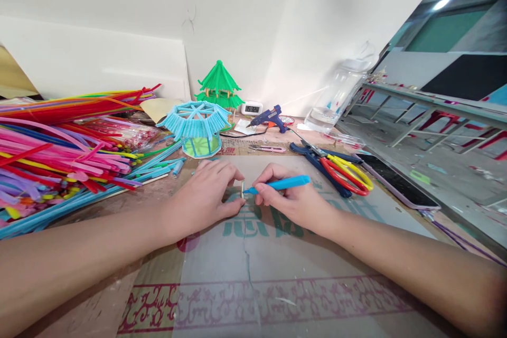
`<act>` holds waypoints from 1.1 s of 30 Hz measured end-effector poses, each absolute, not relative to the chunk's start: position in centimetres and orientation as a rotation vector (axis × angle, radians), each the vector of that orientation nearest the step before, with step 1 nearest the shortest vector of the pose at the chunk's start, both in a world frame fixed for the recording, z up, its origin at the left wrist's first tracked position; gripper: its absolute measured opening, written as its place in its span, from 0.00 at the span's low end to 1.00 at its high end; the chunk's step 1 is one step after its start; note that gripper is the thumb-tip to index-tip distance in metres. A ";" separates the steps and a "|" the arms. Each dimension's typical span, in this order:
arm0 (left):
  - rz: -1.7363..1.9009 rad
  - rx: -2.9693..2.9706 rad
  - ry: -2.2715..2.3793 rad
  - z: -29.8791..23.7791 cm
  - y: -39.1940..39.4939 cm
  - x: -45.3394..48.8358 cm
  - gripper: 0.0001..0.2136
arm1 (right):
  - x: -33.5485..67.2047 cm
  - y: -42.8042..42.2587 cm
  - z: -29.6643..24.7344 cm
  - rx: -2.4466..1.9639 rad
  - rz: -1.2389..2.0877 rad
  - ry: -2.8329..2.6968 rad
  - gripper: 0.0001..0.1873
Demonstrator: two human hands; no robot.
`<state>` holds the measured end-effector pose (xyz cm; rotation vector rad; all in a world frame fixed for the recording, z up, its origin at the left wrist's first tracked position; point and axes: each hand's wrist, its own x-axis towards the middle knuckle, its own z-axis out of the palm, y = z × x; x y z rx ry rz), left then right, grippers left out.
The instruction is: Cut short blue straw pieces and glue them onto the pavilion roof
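Observation:
My left hand (209, 195) rests on the cardboard sheet (253, 274) with its fingers pinched on a small pale stick (242, 188) that stands upright at the fingertips. My right hand (291, 200) grips a blue pen (281, 184) like a writing tool. The pen's tip touches the side of the stick. Both hands sit close together in the middle of the table, just in front of a blue straw roof model (196, 121).
A big heap of coloured straws (59, 148) fills the left side. Behind stand a green straw pavilion (219, 84), a small clock (252, 108) and a blue glue gun (269, 116). Scissors (340, 169) and a phone (400, 185) lie to the right, near a clear bottle (336, 100).

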<state>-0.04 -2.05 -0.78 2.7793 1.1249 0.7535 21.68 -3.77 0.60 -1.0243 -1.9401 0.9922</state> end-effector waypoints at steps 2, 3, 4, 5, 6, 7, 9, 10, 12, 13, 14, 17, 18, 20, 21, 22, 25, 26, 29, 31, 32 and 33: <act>0.762 2.788 1.119 -0.8 -2.0 0.0 0.13 | 21.6 -3.8 0.8 -1.042 0.982 -1.966 0.08; 0.768 2.790 1.116 -0.8 -2.0 0.0 0.13 | 21.6 -3.9 0.8 -1.050 0.975 -1.974 0.08; 0.775 2.792 1.113 -0.8 -2.0 0.0 0.13 | 21.6 -3.9 0.8 -1.049 0.967 -1.976 0.08; 0.780 2.795 1.111 -0.8 -2.0 0.0 0.13 | 21.6 -3.8 0.8 -1.039 0.959 -1.972 0.08; 0.783 2.795 1.110 -0.8 -2.1 0.0 0.13 | 21.6 -3.8 0.7 -1.026 0.955 -1.960 0.07; 0.785 2.794 1.111 -0.8 -2.1 0.0 0.13 | 21.7 -3.8 0.6 -1.015 0.959 -1.943 0.07; 0.777 2.787 1.114 -0.8 -2.1 -0.1 0.12 | 21.7 -3.7 0.4 -1.002 0.976 -1.909 0.08; 0.770 2.781 1.117 -0.7 -2.1 -0.1 0.12 | 21.7 -3.7 0.3 -1.000 0.981 -1.900 0.08; 0.765 2.778 1.118 -0.8 -2.1 -0.1 0.12 | 21.8 -3.8 0.3 -0.998 0.986 -1.909 0.08; 0.766 2.781 1.118 -0.8 -2.0 -0.1 0.12 | 21.8 -3.8 0.4 -0.998 0.985 -1.922 0.08; 0.766 2.785 1.118 -0.8 -2.0 0.0 0.12 | 21.7 -3.8 0.5 -1.003 0.986 -1.936 0.08; 0.774 2.798 1.117 -0.9 -1.9 0.0 0.13 | 21.7 -3.9 0.8 -1.031 0.980 -1.985 0.08; 0.774 2.800 1.116 -0.9 -1.9 0.0 0.13 | 21.7 -3.9 0.8 -1.036 0.975 -1.996 0.09; 0.778 2.802 1.117 -0.9 -2.0 0.0 0.13 | 21.6 -3.9 0.8 -1.040 0.972 -1.993 0.09; 0.783 2.802 1.119 -0.9 -2.0 0.0 0.13 | 21.6 -3.9 0.8 -1.037 0.973 -1.980 0.08; 0.785 2.801 1.120 -0.9 -2.0 0.0 0.13 | 21.6 -3.9 0.8 -1.032 0.975 -1.963 0.08; 0.790 2.797 1.127 -0.9 -2.0 0.0 0.13 | 21.6 -3.9 0.7 -1.011 0.986 -1.920 0.06; 0.788 2.796 1.128 -0.9 -2.0 0.0 0.13 | 21.6 -3.9 0.7 -1.009 0.994 -1.918 0.07; 0.782 2.798 1.128 -0.9 -2.0 0.0 0.13 | 21.6 -3.9 0.7 -1.036 1.018 -1.945 0.08; 0.780 2.795 1.131 -0.8 -2.0 0.0 0.13 | 21.6 -3.9 0.8 -1.052 1.019 -1.967 0.08; 0.782 2.790 1.133 -0.8 -2.0 0.0 0.13 | 21.6 -3.9 0.8 -1.055 1.014 -1.968 0.08; 0.783 2.785 1.133 -0.8 -2.0 0.0 0.13 | 21.5 -3.9 0.8 -1.051 1.006 -1.964 0.08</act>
